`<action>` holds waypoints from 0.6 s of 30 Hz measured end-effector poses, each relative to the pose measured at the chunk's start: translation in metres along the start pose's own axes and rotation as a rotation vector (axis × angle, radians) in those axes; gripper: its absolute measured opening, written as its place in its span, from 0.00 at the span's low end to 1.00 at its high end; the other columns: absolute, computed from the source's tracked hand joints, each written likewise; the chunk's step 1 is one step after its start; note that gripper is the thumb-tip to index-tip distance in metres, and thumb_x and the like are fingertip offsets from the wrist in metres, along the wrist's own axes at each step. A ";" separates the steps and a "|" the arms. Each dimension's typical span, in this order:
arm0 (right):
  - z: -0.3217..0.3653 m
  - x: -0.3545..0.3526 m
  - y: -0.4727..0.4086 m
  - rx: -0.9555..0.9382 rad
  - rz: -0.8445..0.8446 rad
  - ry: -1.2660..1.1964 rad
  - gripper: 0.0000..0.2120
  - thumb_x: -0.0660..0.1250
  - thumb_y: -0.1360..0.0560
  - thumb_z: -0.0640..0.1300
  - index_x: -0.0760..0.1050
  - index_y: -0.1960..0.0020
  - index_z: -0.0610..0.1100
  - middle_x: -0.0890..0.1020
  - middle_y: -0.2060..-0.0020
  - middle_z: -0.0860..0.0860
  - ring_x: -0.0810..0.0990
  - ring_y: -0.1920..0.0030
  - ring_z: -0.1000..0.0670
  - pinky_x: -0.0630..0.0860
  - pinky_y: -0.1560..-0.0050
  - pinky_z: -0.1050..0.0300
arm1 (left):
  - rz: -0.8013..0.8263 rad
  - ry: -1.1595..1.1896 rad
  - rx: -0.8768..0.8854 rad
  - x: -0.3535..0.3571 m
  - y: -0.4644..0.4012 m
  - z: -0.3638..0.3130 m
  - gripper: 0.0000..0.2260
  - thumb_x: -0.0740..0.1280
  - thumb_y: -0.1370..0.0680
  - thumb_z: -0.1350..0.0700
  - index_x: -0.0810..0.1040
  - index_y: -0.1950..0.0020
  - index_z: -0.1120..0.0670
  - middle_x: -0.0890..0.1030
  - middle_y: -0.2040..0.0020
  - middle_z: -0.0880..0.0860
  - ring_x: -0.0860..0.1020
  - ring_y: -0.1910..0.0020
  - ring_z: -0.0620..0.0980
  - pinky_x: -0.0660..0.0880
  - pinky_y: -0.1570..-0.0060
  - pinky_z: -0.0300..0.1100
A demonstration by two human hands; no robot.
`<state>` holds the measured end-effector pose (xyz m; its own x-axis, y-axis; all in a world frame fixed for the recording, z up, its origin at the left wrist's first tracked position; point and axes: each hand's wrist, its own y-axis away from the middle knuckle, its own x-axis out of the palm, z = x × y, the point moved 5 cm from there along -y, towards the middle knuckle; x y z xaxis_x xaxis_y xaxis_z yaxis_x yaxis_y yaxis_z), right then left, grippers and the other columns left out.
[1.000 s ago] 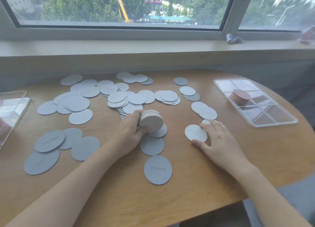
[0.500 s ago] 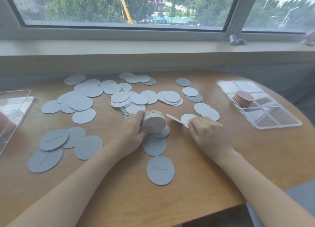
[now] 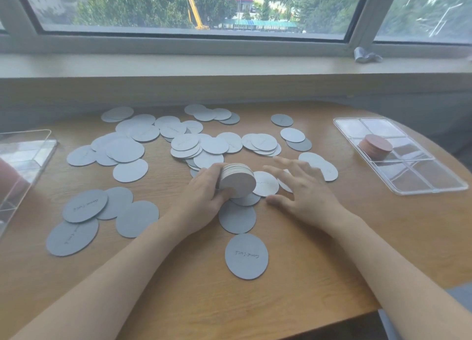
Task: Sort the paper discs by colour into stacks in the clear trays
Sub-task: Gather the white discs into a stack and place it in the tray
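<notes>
Grey paper discs [image 3: 127, 150] cover the wooden table [image 3: 332, 250] while one more joins the hand-held stack

Half a second ago the right hand [image 3: 304, 194] pinched a disc tilted beside the stack [image 3: 237, 180]; now that disc [image 3: 265, 184] lies against the stack's right edge and the hand has let go, so I judge one more grey disc is gathered and the next pick is due. The right hand hovers wide, fingers spread and straight, holding nothing, just above loose discs. The left hand [image 3: 204, 196] grips the stack on its edge, thumb in front, fingers curled behind. The clear tray [image 3: 431, 184] on the right holds only a reddish-brown stack [image 3: 375, 147]; another tray [image 3: 25, 145] sits at the left edge. Most grey discs remain unsorted
</notes>
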<state>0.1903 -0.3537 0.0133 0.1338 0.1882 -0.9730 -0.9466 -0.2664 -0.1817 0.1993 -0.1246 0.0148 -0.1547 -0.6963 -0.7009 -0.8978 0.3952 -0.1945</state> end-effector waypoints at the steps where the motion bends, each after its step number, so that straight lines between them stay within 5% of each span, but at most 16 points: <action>1: 0.002 0.002 -0.004 -0.040 0.011 -0.029 0.31 0.54 0.27 0.69 0.62 0.26 0.62 0.64 0.26 0.61 0.58 0.26 0.53 0.55 0.28 0.48 | -0.002 -0.005 0.002 0.000 0.000 -0.001 0.16 0.65 0.19 0.51 0.68 0.32 0.48 0.73 0.45 0.43 0.67 0.45 0.42 0.64 0.48 0.40; 8: 0.004 -0.004 -0.006 -0.065 -0.194 -0.304 0.22 0.73 0.29 0.56 0.74 0.37 0.54 0.78 0.43 0.58 0.66 0.39 0.57 0.60 0.32 0.53 | -0.013 -0.024 0.020 -0.001 -0.001 -0.002 0.14 0.65 0.18 0.51 0.68 0.34 0.48 0.69 0.51 0.35 0.65 0.49 0.40 0.62 0.55 0.33; 14: -0.026 -0.018 0.005 0.081 -0.340 -0.187 0.25 0.64 0.31 0.63 0.76 0.39 0.52 0.78 0.43 0.55 0.72 0.39 0.47 0.61 0.32 0.47 | -0.011 -0.022 0.015 -0.001 -0.001 -0.002 0.15 0.66 0.19 0.51 0.68 0.33 0.48 0.68 0.50 0.33 0.66 0.49 0.39 0.62 0.50 0.23; 18: -0.042 -0.015 0.008 0.221 -0.197 -0.038 0.30 0.54 0.32 0.69 0.76 0.40 0.54 0.77 0.41 0.54 0.70 0.37 0.47 0.59 0.35 0.48 | -0.012 -0.018 0.009 -0.001 0.000 -0.002 0.16 0.66 0.19 0.51 0.68 0.32 0.47 0.68 0.50 0.32 0.66 0.49 0.39 0.62 0.49 0.22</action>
<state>0.1928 -0.3987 0.0202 0.3147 0.2520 -0.9151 -0.9448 -0.0096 -0.3275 0.1991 -0.1252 0.0170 -0.1366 -0.6904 -0.7104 -0.8958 0.3923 -0.2091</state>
